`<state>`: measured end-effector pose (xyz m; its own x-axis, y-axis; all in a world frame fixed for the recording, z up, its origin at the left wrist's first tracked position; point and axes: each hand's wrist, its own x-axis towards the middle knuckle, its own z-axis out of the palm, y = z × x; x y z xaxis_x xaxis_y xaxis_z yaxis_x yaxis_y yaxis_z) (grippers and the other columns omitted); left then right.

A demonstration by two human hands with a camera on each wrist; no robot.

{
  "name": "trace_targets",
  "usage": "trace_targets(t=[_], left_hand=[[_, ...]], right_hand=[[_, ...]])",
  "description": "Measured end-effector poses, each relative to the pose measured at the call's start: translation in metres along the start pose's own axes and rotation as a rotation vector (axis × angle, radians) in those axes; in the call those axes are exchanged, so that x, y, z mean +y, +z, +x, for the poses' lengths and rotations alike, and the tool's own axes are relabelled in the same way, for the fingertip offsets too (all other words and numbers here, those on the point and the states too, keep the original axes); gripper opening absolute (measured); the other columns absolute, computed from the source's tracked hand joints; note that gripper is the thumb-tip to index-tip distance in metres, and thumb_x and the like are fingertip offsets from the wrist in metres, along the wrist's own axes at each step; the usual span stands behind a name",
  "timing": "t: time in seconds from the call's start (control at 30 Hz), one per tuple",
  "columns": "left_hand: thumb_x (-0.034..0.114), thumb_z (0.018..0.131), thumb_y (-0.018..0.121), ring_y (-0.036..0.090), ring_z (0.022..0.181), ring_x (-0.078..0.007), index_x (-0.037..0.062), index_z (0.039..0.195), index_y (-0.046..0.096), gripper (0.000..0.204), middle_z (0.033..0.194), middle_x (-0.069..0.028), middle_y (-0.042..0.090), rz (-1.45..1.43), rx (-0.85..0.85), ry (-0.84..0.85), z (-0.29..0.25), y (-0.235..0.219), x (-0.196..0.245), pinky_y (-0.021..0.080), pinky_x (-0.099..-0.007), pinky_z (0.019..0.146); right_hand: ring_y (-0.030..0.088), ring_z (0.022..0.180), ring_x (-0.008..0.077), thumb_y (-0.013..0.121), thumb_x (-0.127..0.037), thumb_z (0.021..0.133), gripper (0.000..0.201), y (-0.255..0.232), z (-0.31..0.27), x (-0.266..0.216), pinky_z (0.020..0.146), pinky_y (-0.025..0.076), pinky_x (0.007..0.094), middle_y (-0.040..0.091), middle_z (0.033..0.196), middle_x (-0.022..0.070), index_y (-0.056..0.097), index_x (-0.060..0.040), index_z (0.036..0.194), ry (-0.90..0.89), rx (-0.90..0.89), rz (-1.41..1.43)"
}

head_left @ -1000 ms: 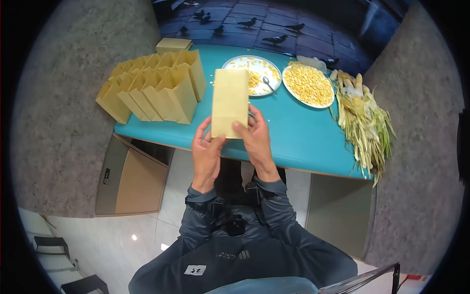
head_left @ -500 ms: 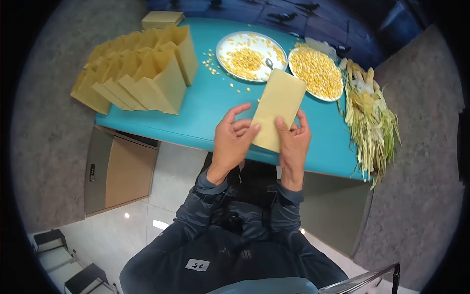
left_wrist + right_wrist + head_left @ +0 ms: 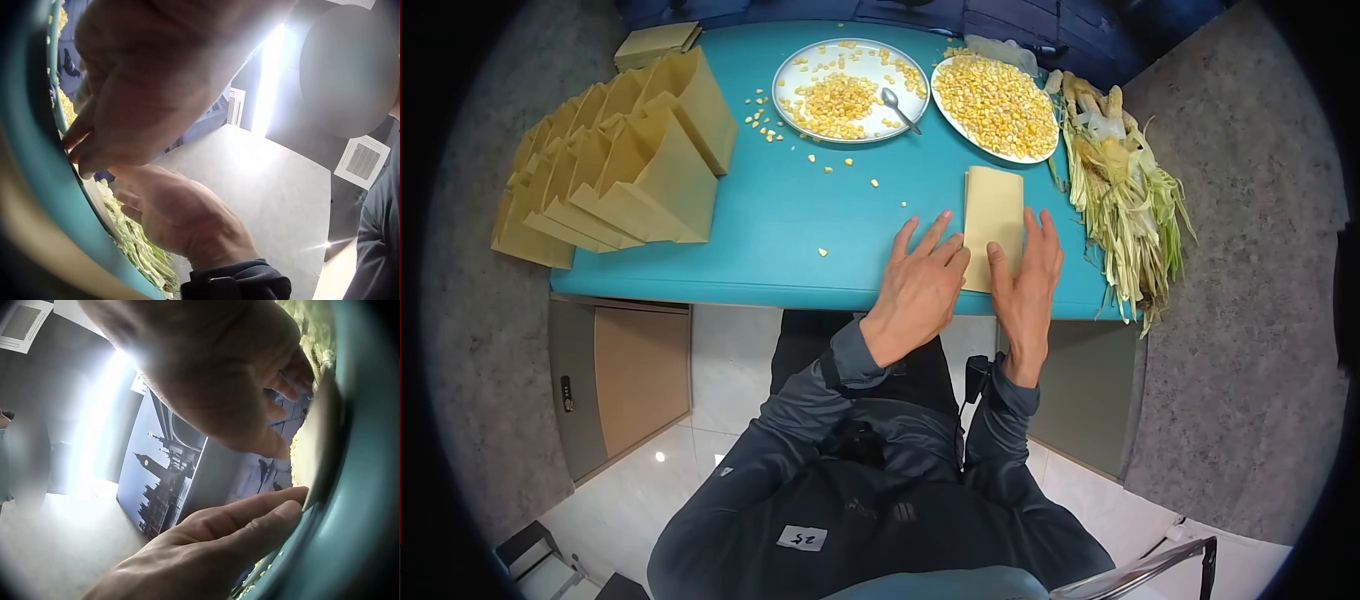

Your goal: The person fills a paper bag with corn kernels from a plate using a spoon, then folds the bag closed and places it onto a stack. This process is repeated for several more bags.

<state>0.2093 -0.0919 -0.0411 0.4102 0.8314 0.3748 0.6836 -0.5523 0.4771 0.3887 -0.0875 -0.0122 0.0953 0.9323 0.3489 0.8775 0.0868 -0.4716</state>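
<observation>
A flat, folded paper bag (image 3: 994, 205) lies on the turquoise tabletop near its front edge, right of centre. The left hand (image 3: 920, 290) is at the bag's left side, fingers spread, with fingertips at its edge. At the bag's lower right is the right hand (image 3: 1027, 290), its thumb resting on the paper and its other fingers extended along the right side. In the left wrist view the left hand (image 3: 156, 81) touches the bag's edge with its fingertips. The right wrist view shows the bag (image 3: 319, 437) between the right hand (image 3: 219, 375) and the left.
Opened paper bags (image 3: 660, 180) stand in rows at the left, with folded ones (image 3: 655, 45) behind. A plate of kernels with a spoon (image 3: 897, 108), a fuller plate (image 3: 998, 108) and corn husks (image 3: 1125, 210) are at the back and right. Loose kernels (image 3: 823, 252) dot the turquoise table (image 3: 800, 210).
The folded bag has gone from being held up in both hands to lying on the table, farther right. The left hand has turned back upward and its grip on the bag is released.
</observation>
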Motion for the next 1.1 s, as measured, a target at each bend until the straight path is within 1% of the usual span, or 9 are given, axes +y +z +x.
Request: trace_targets(t=[0.07,0.1,0.2,0.53,0.77,0.83,0.93,1.0,1.1], left_hand=[[0.011,0.097,0.07,0.04,0.158,-0.0346,0.0035,0.133,0.068,0.036,0.15,-0.0132,0.062,0.022,-0.039,0.002,0.001,0.001,0.002,0.024,-0.064,0.126],[0.011,0.097,0.07,0.04,0.158,-0.0346,0.0035,0.133,0.068,0.036,0.15,-0.0132,0.062,0.022,-0.042,0.005,0.001,0.0,0.002,0.024,-0.064,0.126],[0.011,0.097,0.071,0.042,0.157,-0.0339,0.0056,0.13,0.069,0.034,0.149,-0.0128,0.063,0.092,-0.016,-0.001,-0.001,-0.01,0.007,0.024,-0.064,0.124],[0.012,0.084,0.082,0.052,0.147,-0.0376,0.013,0.118,0.075,0.035,0.134,-0.0083,0.068,-0.055,0.579,-0.27,-0.038,-0.073,-0.004,0.035,-0.0505,0.112],[0.007,0.082,0.084,0.054,0.142,-0.0376,0.0109,0.111,0.076,0.031,0.13,-0.0079,0.068,-0.043,0.778,-0.347,-0.07,-0.098,-0.019,0.039,-0.0494,0.108],[0.005,0.082,0.083,0.057,0.138,-0.0372,0.0093,0.11,0.075,0.029,0.126,-0.0093,0.069,-0.064,0.848,-0.365,-0.079,-0.104,-0.022,0.042,-0.0478,0.106],[0.001,0.081,0.082,0.063,0.129,-0.037,0.0059,0.109,0.074,0.029,0.12,-0.0118,0.071,-0.077,1.016,-0.382,-0.096,-0.122,-0.022,0.048,-0.0457,0.101],[0.0,0.081,0.08,0.064,0.124,-0.0371,0.0051,0.109,0.073,0.029,0.117,-0.0123,0.071,-0.08,1.112,-0.387,-0.111,-0.132,-0.021,0.049,-0.0452,0.1],[-0.005,0.082,0.078,0.068,0.111,-0.0378,0.0026,0.109,0.071,0.029,0.111,-0.0155,0.07,-0.012,1.242,-0.374,-0.138,-0.147,-0.022,0.053,-0.0431,0.095]], right_hand=[[0.027,0.162,0.0432,0.057,-0.034,0.112,0.064,0.001,-0.002,-0.006,0.13,0.022,0.0539,0.031,0.173,0.031,0.044,0.0052,0.161,-0.048,-0.113,-0.03],[0.027,0.162,0.0432,0.057,-0.034,0.112,0.064,0.003,-0.002,-0.007,0.13,0.022,0.0539,0.031,0.173,0.031,0.044,0.0052,0.161,-0.045,-0.111,-0.03],[0.016,0.167,0.0432,0.029,-0.05,0.119,0.075,0.01,0.001,-0.006,0.134,0.014,0.0531,0.023,0.176,0.0303,0.036,0.0089,0.164,-0.04,-0.354,0.111],[0.029,0.162,0.0436,0.042,-0.038,0.117,0.068,0.043,0.012,0.052,0.134,0.017,0.0505,0.035,0.17,0.0326,0.036,0.0119,0.162,-0.027,-0.312,-0.255],[0.01,0.169,0.0352,0.031,-0.051,0.118,0.077,0.023,0.029,0.065,0.136,0.006,0.0493,0.018,0.181,0.021,0.023,0.0044,0.17,0.084,-0.42,-0.321],[0.011,0.169,0.0343,0.031,-0.052,0.118,0.076,0.012,0.025,0.038,0.136,0.004,0.0491,0.021,0.18,0.0203,0.024,0.0012,0.172,-0.005,-0.265,-0.157],[0.037,0.159,0.0382,0.047,-0.037,0.116,0.061,-0.023,0.01,-0.113,0.129,0.03,0.0502,0.043,0.17,0.0217,0.042,0.001,0.164,-0.284,-0.232,0.397],[0.059,0.14,0.0382,0.065,-0.023,0.107,0.054,-0.039,-0.001,-0.208,0.109,0.051,0.0461,0.054,0.16,0.02,0.054,-0.0012,0.155,-0.625,-0.278,0.457],[0.07,0.115,0.0392,0.077,-0.015,0.095,0.048,-0.03,-0.012,-0.322,0.086,0.059,0.0447,0.064,0.142,0.0194,0.065,-0.0017,0.14,-0.929,-0.405,0.694]])
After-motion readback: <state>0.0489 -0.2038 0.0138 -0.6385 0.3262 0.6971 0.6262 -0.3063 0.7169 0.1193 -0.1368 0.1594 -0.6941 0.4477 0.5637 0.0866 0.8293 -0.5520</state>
